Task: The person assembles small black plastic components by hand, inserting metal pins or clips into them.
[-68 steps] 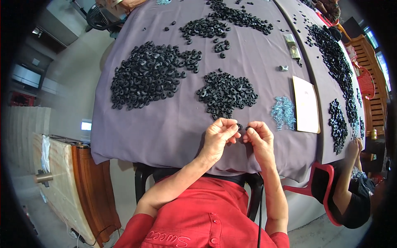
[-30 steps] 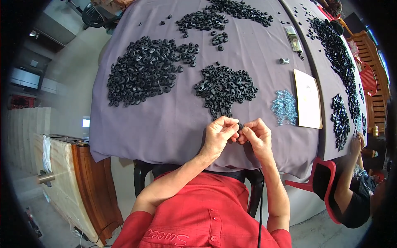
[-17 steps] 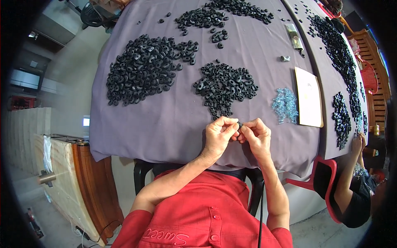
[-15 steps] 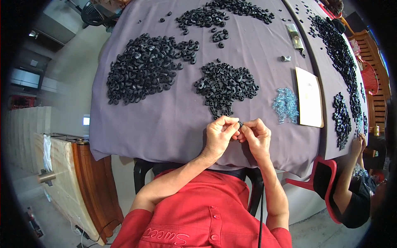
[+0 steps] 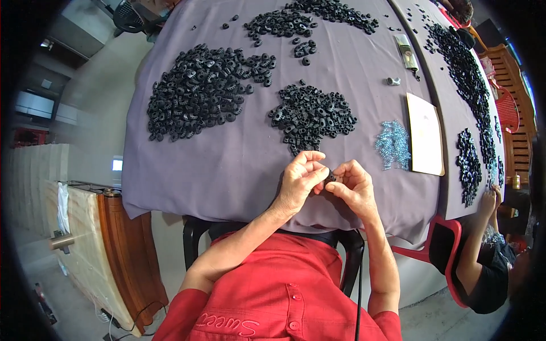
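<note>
Over the near part of the cloth, my hands meet in front of my red shirt. A small dark plastic piece (image 5: 330, 178) sits between them, partly hidden by the fingers. My left hand (image 5: 301, 182) pinches it with thumb and fingertips. From the other side, my right hand (image 5: 357, 190) has thumb and fingers closed around the same piece. Just beyond my left fingers lies a heap of small black hollow plastic parts (image 5: 313, 113). A bigger heap of black ribbed, rounded parts (image 5: 193, 94) is to its left. Right of the middle heap is a pile of small bluish, shiny pieces, seemingly springs (image 5: 392, 145).
A pale flat board (image 5: 425, 136) lies right of the bluish pile. Behind it are a small grey metallic piece (image 5: 392, 81) and a tube (image 5: 406, 52). More black parts (image 5: 278, 24) lie far back. At the adjoining right-hand table (image 5: 453, 187), another person's hands (image 5: 492, 202) work.
The fingers of both my hands have shifted around the dark piece, which now shows more plainly. My left fingers have spread upward, and my right hand sits slightly lower.
</note>
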Tool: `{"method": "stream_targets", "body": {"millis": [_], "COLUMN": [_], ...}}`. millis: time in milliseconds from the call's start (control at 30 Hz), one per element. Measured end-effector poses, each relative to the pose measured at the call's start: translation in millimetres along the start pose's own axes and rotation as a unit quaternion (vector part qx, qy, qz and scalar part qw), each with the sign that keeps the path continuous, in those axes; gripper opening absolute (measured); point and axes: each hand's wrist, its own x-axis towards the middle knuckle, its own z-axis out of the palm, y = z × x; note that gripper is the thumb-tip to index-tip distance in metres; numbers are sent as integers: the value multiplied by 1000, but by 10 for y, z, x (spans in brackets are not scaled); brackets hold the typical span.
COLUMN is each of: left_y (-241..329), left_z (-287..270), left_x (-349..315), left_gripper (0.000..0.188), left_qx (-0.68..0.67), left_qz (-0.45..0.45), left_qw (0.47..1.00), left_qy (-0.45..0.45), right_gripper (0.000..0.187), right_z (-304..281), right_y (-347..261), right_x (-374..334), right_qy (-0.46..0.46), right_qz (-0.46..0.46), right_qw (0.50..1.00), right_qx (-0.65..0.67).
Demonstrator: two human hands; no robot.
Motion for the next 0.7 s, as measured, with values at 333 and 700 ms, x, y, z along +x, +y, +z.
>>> {"method": "stream_targets", "body": {"millis": [333,700], "left_y": [23,43], "left_z": [-33,15], "left_x": [20,34], "left_gripper": [32,34], "left_qx": [-46,-121], "left_qz": [-46,-86], "left_qw": [996,988], "left_qy": [-59,-48], "right_gripper": [38,33], "right_z": [38,19], "right_y": [-81,54], "right_x": [58,33], "right_qy": [-32,-25], "right_qz": [-105,-43], "right_qw": [977,998], "right_qx": [-183,-27]}}
